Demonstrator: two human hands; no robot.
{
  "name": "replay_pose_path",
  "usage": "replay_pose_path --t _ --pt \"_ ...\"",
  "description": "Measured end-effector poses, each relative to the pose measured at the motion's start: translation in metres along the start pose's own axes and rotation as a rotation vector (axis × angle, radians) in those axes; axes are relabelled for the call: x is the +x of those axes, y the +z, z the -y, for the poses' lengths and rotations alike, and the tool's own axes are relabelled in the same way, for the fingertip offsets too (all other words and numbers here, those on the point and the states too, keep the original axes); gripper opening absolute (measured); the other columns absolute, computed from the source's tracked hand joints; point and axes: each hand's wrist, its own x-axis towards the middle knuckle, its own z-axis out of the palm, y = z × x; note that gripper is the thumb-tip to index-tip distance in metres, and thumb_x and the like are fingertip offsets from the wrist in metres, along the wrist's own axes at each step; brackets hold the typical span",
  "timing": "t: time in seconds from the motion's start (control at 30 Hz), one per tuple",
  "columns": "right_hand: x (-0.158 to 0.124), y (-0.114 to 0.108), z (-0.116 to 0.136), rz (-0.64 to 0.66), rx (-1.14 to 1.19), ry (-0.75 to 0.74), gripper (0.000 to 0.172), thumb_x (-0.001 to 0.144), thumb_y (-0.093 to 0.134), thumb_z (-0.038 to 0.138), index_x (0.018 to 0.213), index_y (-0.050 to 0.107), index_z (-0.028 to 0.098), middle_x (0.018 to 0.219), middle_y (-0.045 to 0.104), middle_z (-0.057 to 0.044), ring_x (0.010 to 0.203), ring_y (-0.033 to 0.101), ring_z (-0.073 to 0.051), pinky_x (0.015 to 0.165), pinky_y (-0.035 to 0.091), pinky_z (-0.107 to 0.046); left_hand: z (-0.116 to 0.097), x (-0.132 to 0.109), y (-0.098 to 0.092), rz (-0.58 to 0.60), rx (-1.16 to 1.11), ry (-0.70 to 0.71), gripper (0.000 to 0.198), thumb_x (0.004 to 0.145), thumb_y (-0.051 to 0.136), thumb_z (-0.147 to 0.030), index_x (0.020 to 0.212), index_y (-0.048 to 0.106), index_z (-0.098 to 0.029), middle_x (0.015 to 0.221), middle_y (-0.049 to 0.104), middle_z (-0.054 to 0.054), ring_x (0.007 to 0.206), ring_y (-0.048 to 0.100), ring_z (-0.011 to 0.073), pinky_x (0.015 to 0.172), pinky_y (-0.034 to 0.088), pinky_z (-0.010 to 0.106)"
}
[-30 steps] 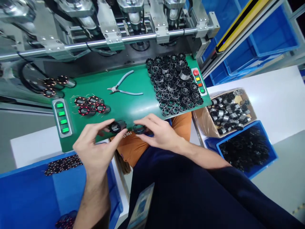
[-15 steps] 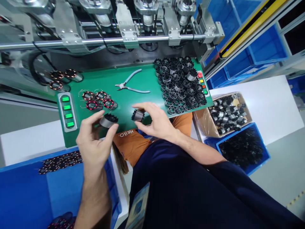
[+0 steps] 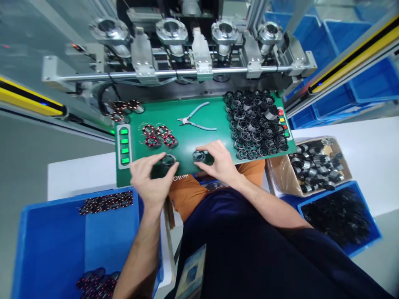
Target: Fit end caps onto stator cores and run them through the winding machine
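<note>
Near the front edge of the green work plate [image 3: 149, 162], my left hand [image 3: 150, 179] has thumb and forefinger around a bare stator core [image 3: 168, 160] with a black toothed insulator, seen from above. A second such stator core [image 3: 198, 156] sits between the thumb and fingers of my right hand [image 3: 220, 161], a short way to the right. Behind my left hand stand several wound stators [image 3: 162, 130] with copper and reddish windings and loose wire ends. Cutting pliers [image 3: 186, 121] with light blue handles lie spread farther back. Rows of unwound stator cores [image 3: 249, 124] fill the plate's right part.
A winding machine [image 3: 171, 37] runs along the back. More wound stators [image 3: 134, 106] stand back left. On the right are a carton [image 3: 282, 174] of cores and a blue bin [image 3: 374, 236] of black parts; a large blue bin [image 3: 52, 232] holds wound stators lower left.
The view has shifted, showing more of the left side. Both cores have turned from tilted to upright, their open tops facing me, and sit lower against the plate.
</note>
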Motion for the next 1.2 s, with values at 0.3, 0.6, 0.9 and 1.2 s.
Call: replay_pose_path --t 0.3,0.6,0.9,1.2 --pt "0.011 0.006 0.000 0.024 -0.010 -0.102 0.020 0.101 0.090 0.037 0.119 0.083 0.035 0.098 0.082 -0.005 0.088 0.078 -0.034 0.076 0.069 -0.054 0.018 0.005 -0.018 0.150 0.013 0.000 0.022 0.097 0.096 -0.040 0.117 0.095 -0.030 0.104 0.093 0.005 0.096 0.082 0.0317 0.089 0.066 0.048" --pt "0.220 -0.098 0.017 -0.010 -0.211 -0.375 0.051 0.104 0.088 0.045 0.147 0.080 0.020 0.136 0.087 -0.012 0.099 0.076 -0.021 0.096 0.070 -0.046 0.012 0.192 -0.058 0.109 -0.180 -0.003 0.047 0.089 0.101 -0.029 0.134 0.088 -0.024 0.127 0.094 0.005 0.096 0.093 0.0218 0.087 0.075 0.031" --pt "0.413 -0.115 -0.015 -0.003 -0.623 -0.278 0.037 0.088 0.110 0.040 0.089 0.081 0.017 0.108 0.092 -0.013 0.108 0.089 -0.027 0.108 0.069 -0.050 0.006 0.401 -0.036 0.253 0.194 0.044 0.056 0.099 0.074 -0.053 0.112 0.078 0.000 0.134 0.091 0.005 0.119 0.090 0.0106 0.104 0.061 0.019" --pt "0.461 -0.136 -0.008 0.401 -0.824 -0.310 0.051 0.123 0.076 0.061 0.108 0.085 0.013 0.100 0.083 -0.001 0.092 0.085 -0.017 0.093 0.073 -0.037 0.030 0.431 -0.038 0.431 0.349 0.169 0.059 0.093 0.084 -0.054 0.113 0.086 0.001 0.118 0.094 0.002 0.127 0.091 0.0158 0.124 0.061 0.032"
